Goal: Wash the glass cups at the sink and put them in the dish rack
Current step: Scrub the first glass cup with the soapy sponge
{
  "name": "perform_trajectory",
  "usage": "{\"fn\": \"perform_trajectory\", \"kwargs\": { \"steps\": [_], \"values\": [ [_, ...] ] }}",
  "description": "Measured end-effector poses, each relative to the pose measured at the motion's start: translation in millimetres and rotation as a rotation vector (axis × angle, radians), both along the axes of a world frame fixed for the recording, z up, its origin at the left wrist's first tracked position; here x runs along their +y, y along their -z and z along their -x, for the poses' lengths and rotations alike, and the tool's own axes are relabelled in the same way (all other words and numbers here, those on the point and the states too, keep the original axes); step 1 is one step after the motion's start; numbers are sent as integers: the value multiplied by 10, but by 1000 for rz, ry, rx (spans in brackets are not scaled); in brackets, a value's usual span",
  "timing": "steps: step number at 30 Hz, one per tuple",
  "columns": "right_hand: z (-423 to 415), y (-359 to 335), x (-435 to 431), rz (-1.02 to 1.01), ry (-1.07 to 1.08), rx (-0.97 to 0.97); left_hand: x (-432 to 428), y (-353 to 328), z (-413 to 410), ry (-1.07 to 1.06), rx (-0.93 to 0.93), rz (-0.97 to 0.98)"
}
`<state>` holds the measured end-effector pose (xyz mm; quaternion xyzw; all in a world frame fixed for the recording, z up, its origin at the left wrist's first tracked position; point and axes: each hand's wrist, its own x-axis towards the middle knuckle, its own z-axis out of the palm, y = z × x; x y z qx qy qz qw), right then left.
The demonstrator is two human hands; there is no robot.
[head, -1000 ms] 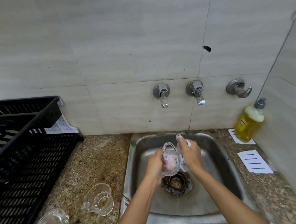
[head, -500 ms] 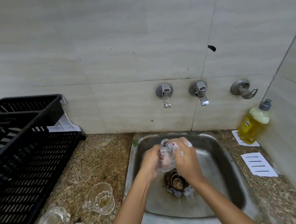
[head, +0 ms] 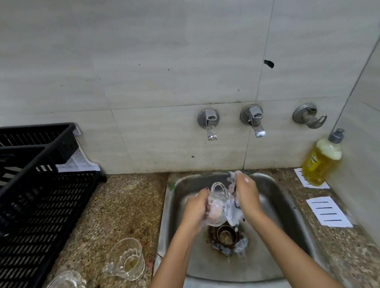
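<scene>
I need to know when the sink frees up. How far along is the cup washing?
Done: nothing visible in the dish rack. In hand: the left hand holds a glass cup over the sink; the right hand scrubs with a soapy cloth. Left: three cups on the counter.

clear glass cup (head: 215, 205) in the grip, white cloth (head: 233, 212) right beside it, yellow soap bottle (head: 322, 159) far right, black rack (head: 32, 198) far left

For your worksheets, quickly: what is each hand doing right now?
Left hand: closed around the glass cup.
Right hand: closed on the cloth, against the cup.
</scene>
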<state>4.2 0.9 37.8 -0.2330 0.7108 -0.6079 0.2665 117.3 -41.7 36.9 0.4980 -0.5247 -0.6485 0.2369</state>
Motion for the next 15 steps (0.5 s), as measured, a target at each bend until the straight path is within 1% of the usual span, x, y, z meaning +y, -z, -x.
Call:
{"fn": "perform_trajectory", "kwargs": {
  "steps": [1, 2, 4, 6, 9, 12, 15],
  "values": [
    [-6, 2, -6, -25, -39, -50, -1, -13, -6, 5, -29, 57],
    [-14, -4, -7, -62, -87, -52, -1, -27, -11, 13, -64, 120],
    [-38, -28, 5, -154, -172, 68, 18, -26, -16, 18, -110, 213],
    [-64, -55, 16, -192, -188, 210, 42, -21, -18, 5, -129, 303],
    [-84, -60, -9, -253, -199, 353, 94, 34, -1, 44, -202, 453],
    [-97, -44, -28, -360, -239, 506, 154, 53, 24, 55, -232, 472],
    [-67, -35, 7, -417, -261, 543, 172, 35, 39, 90, -267, 515]
  ]
}}
